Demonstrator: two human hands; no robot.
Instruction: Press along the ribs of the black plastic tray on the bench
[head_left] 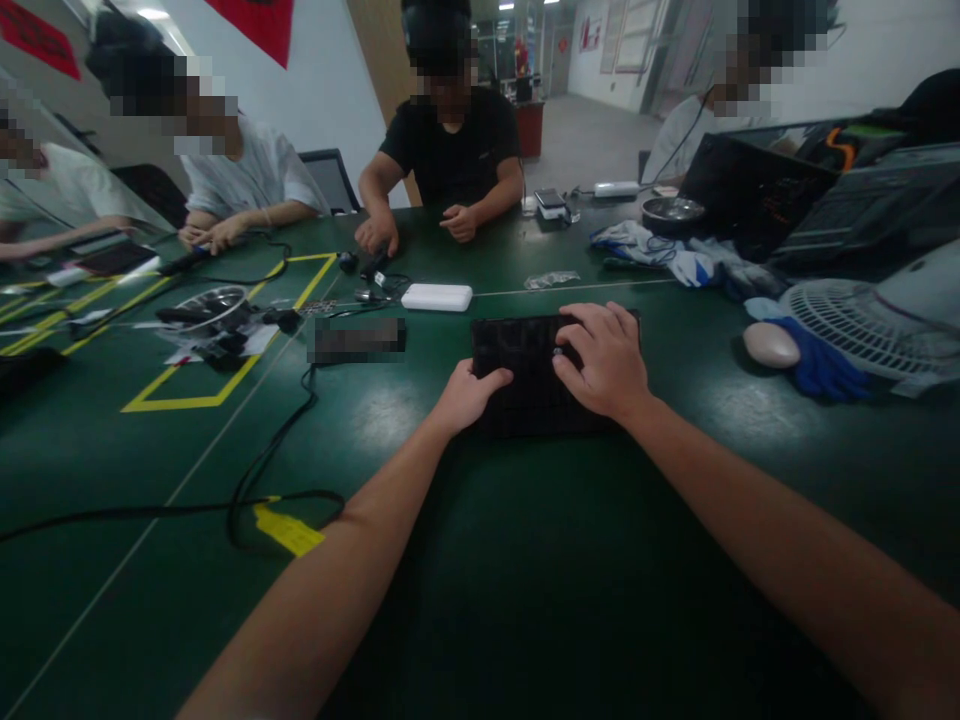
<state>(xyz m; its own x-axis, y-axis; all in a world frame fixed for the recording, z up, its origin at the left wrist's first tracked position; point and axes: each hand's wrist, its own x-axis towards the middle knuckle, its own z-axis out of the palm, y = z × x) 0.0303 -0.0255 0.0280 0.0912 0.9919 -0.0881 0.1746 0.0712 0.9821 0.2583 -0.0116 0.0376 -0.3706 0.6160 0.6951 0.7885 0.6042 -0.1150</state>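
Step in hand, as I judge it: working at the flat black case point(525, 400), centre of frame on the green table point(525, 560) — L hand point(471, 393) steadying, R hand point(604, 360) on the finer bit. L thumb lies over the case's left edge, fingers hidden, so can't tell if they grip. R fingers are bent & spread over its upper-right part, near a small pale spot point(558, 351); can't tell if I'm pinching it. Next move prob. calls for a firm L hold — and light R fingertips, w/o sliding the case.
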